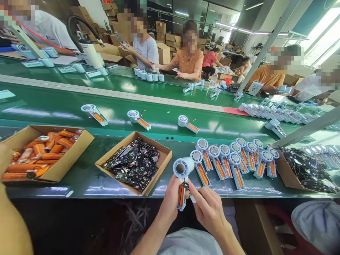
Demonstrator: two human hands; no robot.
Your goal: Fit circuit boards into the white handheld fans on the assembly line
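A light blue handheld fan with a round head and an orange battery in its uncovered handle is upright in my left hand. My left fingers are closed around the handle just below the head. At the fan's neck, my right hand is closed in a pinch beside a small dark part. Something whitish shows under the right fingers, too small to name. Beyond my hands, several similar half-open fans with orange batteries stand grouped on the bench.
A cardboard tray of black circuit boards lies left of my hands, and a box of orange batteries farther left. Another box of dark boards is at right. Spaced fans lie on the green conveyor. Several people sit across it.
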